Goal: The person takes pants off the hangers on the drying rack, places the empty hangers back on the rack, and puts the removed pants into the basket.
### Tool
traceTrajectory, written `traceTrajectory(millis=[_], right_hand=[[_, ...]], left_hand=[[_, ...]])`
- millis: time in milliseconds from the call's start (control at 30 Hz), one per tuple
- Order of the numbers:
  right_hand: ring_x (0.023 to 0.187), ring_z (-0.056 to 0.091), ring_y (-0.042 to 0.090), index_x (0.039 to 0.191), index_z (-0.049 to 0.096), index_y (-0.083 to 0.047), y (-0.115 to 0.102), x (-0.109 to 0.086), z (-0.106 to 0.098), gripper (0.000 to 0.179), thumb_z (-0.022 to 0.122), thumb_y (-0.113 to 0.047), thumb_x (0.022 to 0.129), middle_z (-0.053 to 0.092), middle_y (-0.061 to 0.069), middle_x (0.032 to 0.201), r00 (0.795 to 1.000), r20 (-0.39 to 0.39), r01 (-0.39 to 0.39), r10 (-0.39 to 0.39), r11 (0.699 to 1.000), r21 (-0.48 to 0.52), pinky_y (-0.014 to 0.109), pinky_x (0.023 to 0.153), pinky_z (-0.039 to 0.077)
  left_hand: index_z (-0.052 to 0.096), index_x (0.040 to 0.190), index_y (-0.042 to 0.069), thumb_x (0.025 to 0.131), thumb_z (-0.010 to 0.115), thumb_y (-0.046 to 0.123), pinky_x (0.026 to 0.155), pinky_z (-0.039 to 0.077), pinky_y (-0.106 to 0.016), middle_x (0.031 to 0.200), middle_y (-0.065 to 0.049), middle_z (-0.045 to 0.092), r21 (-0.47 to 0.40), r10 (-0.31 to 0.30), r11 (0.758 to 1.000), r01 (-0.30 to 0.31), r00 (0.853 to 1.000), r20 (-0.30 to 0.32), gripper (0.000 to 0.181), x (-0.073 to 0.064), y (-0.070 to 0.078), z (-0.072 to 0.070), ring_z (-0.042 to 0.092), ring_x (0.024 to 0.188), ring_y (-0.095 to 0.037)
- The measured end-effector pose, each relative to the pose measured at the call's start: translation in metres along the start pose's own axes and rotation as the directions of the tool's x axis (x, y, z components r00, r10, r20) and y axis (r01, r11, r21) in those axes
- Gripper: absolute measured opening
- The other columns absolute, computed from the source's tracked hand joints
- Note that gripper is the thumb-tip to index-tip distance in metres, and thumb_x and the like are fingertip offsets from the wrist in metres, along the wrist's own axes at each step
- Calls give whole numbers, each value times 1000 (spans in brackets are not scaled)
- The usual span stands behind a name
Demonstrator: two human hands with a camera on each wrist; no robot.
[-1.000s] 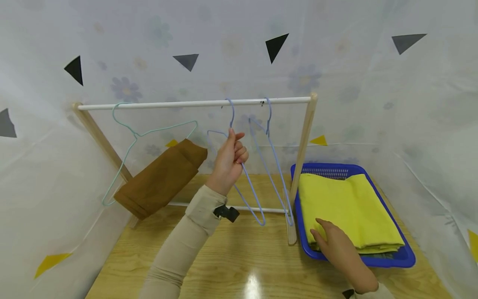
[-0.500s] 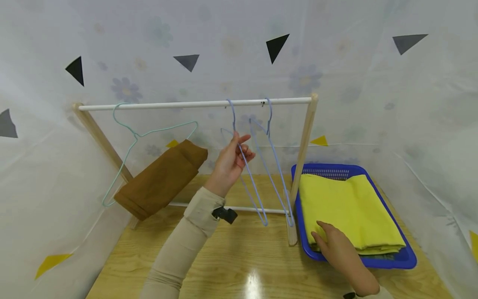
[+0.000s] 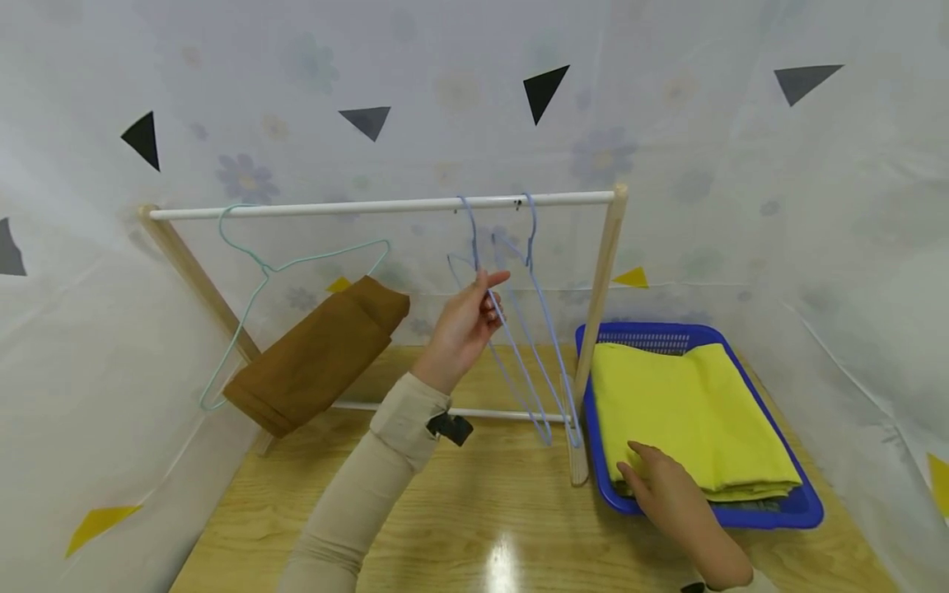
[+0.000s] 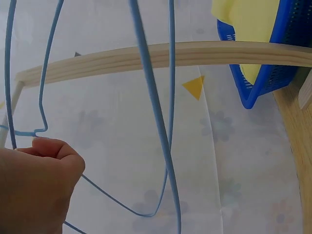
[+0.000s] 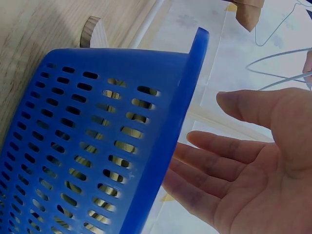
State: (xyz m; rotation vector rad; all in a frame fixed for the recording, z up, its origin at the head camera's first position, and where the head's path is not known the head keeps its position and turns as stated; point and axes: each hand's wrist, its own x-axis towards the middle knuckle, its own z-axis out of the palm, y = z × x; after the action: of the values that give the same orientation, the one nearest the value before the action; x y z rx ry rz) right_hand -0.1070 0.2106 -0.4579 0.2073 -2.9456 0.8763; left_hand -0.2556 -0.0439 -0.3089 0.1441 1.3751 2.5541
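My left hand pinches a light blue wire hanger just below its hook, which loops over the white rail. In the left wrist view, thumb and finger of that left hand meet at the wire. Another blue hanger hangs close to its right. My right hand is held over the near left edge of a blue basket, beside a folded yellow cloth. Seen in the right wrist view, the fingers of this right hand are loosely spread and hold nothing.
At the rail's left end, a mint green hanger carries a folded brown cloth. The rack's wooden right post stands between the hangers and the basket. All stands on a wooden table before a patterned sheet.
My left hand has shifted to the right, sliding the pinched blue hanger along the rail toward the second one. My right hand has stayed at the basket.
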Motion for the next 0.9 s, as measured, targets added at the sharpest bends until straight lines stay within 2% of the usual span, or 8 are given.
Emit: traceTrajectory(millis=[300,400,500,667,767,900], right_hand=[[103,59,47,123,54,16,-1,-1,0,43,62,-14,94,57,35,118,1000,-17,6,-6,1000,-1,53,82,51],[101,60,47,121,55,17,0,-1,-1,41,63,-13,93,58,35,116,999,-47,17,-18,1000,-10,53,81,52],[100,60,47,123,53,16,0,1,-7,43,63,-14,93,57,36,117,999,-46,2,-3,1000,-20,54,81,51],[106,55,51,129,47,16,3,7,-29,49,59,-20,97,50,38,124,999,-18,-49,48,998,-42,57,83,49],[103,56,52,130,46,17,6,14,-48,50,57,-21,98,50,40,123,998,-65,-21,17,998,-56,58,80,49],[98,57,52,130,46,17,7,32,-81,49,53,-22,101,51,40,121,987,-152,40,-51,996,-74,54,68,51]], left_hand=[[64,110,6,102,47,30,62,41,-19,74,3,55,21,12,1000,-12,1000,-9,30,-2,-4,2,47,63,-8],[61,114,4,102,46,31,61,39,-20,74,3,53,40,6,999,-5,1000,-3,33,-6,-7,-1,46,64,-9],[57,123,2,102,46,33,62,39,-21,76,3,52,49,-5,999,6,1000,-10,39,-13,-12,-8,46,66,-9],[50,135,0,103,43,34,64,39,-21,77,4,50,46,-42,998,43,999,-28,46,-33,-24,-24,45,67,-8],[50,133,0,104,42,33,63,37,-21,77,4,48,37,-55,998,57,998,-37,44,-45,-32,-33,42,65,-8],[55,123,4,105,41,30,61,35,-22,75,4,44,16,-70,997,71,996,-47,34,-65,-42,-44,37,63,-8]])
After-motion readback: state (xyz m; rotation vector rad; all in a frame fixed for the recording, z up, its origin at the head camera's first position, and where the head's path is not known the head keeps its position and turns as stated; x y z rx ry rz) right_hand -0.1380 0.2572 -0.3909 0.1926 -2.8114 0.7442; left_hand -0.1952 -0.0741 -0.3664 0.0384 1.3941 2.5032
